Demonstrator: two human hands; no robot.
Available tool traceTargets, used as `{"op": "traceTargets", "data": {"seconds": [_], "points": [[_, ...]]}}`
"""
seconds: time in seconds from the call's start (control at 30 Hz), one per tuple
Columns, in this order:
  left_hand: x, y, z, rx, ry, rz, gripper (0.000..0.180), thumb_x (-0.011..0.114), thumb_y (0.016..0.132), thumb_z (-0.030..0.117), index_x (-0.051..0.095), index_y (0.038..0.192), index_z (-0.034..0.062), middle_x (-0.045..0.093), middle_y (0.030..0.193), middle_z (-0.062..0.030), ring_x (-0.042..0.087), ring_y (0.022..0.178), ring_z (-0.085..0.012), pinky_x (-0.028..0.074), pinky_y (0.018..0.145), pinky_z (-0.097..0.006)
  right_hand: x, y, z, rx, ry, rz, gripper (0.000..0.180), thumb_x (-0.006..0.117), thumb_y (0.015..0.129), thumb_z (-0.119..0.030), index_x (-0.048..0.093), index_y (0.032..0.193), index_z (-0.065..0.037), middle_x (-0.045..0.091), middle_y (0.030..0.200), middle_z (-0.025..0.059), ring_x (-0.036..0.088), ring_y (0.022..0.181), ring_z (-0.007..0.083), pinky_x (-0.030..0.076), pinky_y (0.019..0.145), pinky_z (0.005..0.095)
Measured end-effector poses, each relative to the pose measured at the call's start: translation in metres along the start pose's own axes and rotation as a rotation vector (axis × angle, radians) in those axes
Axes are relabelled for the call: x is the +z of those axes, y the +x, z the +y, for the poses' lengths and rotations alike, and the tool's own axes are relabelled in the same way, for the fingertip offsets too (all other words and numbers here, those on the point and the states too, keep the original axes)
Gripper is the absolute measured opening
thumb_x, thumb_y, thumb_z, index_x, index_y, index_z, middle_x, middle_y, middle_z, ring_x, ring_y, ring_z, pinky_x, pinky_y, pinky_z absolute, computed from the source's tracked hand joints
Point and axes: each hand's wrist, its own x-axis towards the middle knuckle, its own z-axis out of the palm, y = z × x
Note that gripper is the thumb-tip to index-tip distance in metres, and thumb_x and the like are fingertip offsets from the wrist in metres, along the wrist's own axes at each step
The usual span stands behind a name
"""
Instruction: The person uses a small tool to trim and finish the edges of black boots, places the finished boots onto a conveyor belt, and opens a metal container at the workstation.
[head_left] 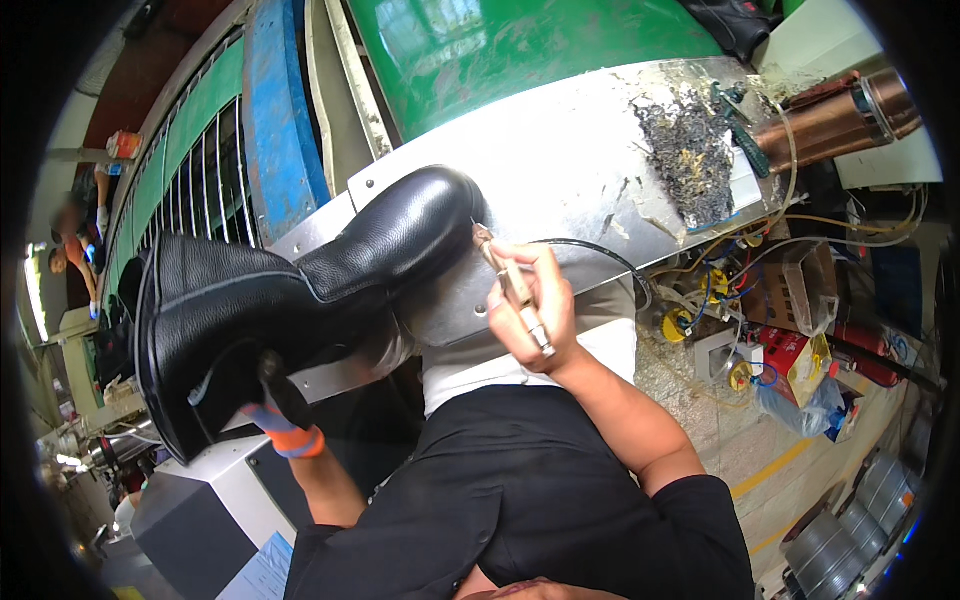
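Observation:
A black leather boot (pixel 385 240) lies on its side over a metal-topped bench (pixel 560 140), toe to the right and shaft to the left. My left hand (pixel 283 400), in a dark glove with an orange and blue cuff, grips the shaft at its lower edge; the boot hides part of the fingers. In my bare right hand (pixel 540 305) is a slim, pen-shaped metal tool (pixel 515 285), fingers closed round it. Its tip is at the boot's toe edge; whether it touches cannot be told. Behind this hand a thin black hose (pixel 600 247) curves off to the right.
Charred, flaky residue (pixel 690 160) crusts the bench's right part, beside a copper-coloured cylinder (pixel 835 125). Beyond the bench is a green sloping surface (pixel 540 45). Tubes, a cardboard box (pixel 800 285) and metal drums (pixel 840 540) stand right. Another person (pixel 75 250) is far left.

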Motion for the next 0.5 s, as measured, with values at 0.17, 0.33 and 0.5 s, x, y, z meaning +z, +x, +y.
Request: {"op": "traceTargets", "data": {"seconds": [0.17,0.33,0.5], "points": [[-0.018,-0.044,0.019,0.065,0.233,-0.094,0.051,0.065,0.089,0.001,0.047,0.137,-0.0039,0.056,0.131,-0.0186,0.06,0.112,-0.0246,0.05,0.098,-0.035,0.014,-0.014,-0.003,-0.167,-0.185,-0.087,0.05,0.062,0.075,0.006,0.047,0.123,0.005,0.057,0.066,0.0047,0.055,0.056,0.0087,0.044,0.053,0.0235],[-0.024,-0.026,0.04,0.116,0.322,-0.162,0.052,0.062,0.09,0.004,0.046,0.139,-0.001,0.055,0.135,-0.0167,0.058,0.115,-0.0246,0.048,0.1,-0.035,-0.021,-0.005,-0.002,-0.123,0.039,-0.343,0.043,0.064,0.079,0.003,0.055,0.121,0.004,0.065,0.075,0.0064,0.066,0.068,0.0106,0.052,0.062,0.0254],[0.021,0.031,0.071,-0.023,0.037,-0.018,0.05,0.055,0.096,0.018,0.045,0.141,0.0011,0.051,0.139,-0.0144,0.054,0.122,-0.0242,0.045,0.104,-0.037,-0.093,0.026,0.007,-0.17,-0.012,-0.025,0.038,0.053,0.086,-0.001,0.044,0.123,0.007,0.06,0.077,0.0114,0.06,0.064,0.0157,0.053,0.062,0.0314]]}}
